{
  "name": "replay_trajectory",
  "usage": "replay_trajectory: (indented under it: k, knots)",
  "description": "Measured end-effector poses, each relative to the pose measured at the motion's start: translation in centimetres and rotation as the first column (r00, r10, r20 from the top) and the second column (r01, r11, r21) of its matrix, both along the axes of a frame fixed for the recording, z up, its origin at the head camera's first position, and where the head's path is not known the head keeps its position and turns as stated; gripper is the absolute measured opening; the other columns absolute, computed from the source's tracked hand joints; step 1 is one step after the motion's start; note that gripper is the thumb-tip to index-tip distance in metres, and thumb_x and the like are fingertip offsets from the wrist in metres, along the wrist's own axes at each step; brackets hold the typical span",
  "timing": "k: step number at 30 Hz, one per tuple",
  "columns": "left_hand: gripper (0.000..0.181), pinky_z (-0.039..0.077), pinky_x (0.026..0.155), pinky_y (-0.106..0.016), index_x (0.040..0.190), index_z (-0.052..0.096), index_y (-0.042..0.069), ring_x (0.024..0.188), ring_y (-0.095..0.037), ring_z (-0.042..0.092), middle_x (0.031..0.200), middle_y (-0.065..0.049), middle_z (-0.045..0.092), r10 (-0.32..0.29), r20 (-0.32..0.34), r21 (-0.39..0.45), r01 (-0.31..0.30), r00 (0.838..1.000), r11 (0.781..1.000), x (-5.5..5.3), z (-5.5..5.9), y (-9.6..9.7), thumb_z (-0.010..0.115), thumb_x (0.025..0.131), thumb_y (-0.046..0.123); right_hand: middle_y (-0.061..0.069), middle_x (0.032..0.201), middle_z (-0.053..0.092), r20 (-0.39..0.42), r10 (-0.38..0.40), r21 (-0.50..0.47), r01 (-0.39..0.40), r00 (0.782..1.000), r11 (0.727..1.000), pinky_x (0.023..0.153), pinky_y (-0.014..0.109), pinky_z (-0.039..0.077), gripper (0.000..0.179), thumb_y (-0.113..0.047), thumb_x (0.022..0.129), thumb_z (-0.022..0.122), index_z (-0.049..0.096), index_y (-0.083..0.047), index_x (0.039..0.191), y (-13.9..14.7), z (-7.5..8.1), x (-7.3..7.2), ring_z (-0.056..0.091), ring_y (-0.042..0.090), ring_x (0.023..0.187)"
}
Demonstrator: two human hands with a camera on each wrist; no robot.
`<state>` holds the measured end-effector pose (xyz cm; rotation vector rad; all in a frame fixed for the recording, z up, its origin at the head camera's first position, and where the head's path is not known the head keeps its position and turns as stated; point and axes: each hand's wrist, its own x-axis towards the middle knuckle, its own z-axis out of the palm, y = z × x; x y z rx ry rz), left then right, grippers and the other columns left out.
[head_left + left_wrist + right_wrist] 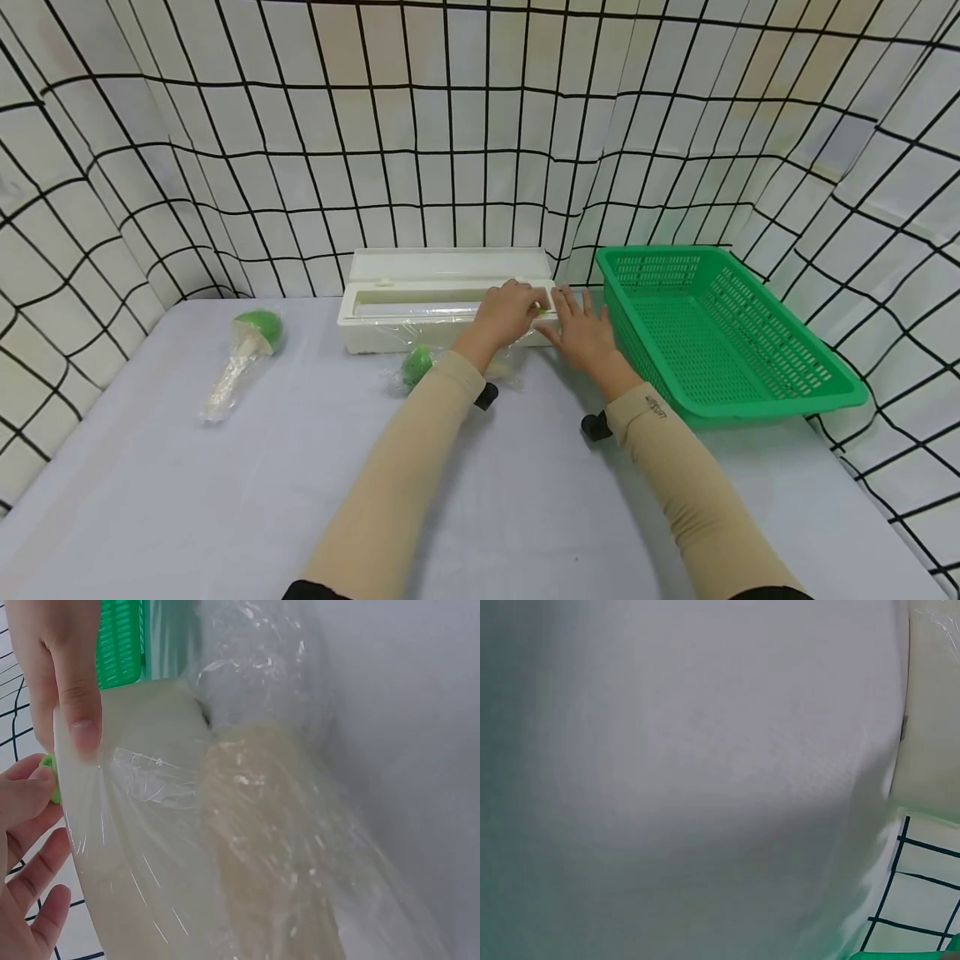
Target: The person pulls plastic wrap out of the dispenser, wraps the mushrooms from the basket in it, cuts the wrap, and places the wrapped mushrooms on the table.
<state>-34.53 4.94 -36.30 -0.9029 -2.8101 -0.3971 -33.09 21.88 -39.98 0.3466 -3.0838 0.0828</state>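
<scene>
A white cling film dispenser box [397,335] stands at the back of the table with its lid [450,264] raised. My left hand [504,315] pinches its small green cutter slider [51,780] near the right end. Close beside it, my right hand [587,337] rests on that end with straight fingers, its thumb pressing film on the box front. Clear cling film [161,855] hangs down the front over a long pale vegetable with a green end [417,365], partly hidden by my left forearm. The right wrist view shows neither hand's fingers clearly.
On the left lies another green-and-pale vegetable [257,331], wrapped in film with a twisted tail. A green plastic basket [780,410] stands to the right of the box. Black wire grid panels [465,179] enclose the white-covered table [187,508] at the back and sides.
</scene>
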Motion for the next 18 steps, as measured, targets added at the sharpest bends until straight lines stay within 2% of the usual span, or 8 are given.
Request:
replay_trajectory:
  k: [9,18]
  knots:
    - [0.02,0.053,0.086,-0.041,0.12,0.074,0.018,0.106,-0.023,0.062,0.115,-0.002,0.072,0.002,0.013,-0.004,-0.002,1.0,1.0,-0.01,0.14,-0.35,0.06,0.105,0.015,0.009,0.171,0.006,0.01,0.016,0.015,-0.016,1.0,1.0,0.119,0.066,0.015,0.08,-0.056,0.108,0.033,0.005,-0.008,0.165,0.04,0.28,-0.03,0.004,0.042,0.155]
    - [0.021,0.054,0.085,-0.04,0.122,0.074,0.017,0.107,-0.024,0.063,0.115,-0.003,0.073,0.01,0.02,-0.005,-0.01,1.0,1.0,0.08,0.32,-0.42,0.061,0.105,0.015,0.014,0.17,0.008,0.002,0.085,-0.022,-0.085,0.996,0.996,0.118,0.066,0.017,0.077,-0.05,0.109,0.04,0.01,-0.003,0.164,0.06,0.56,-0.34,0.01,0.044,0.153]
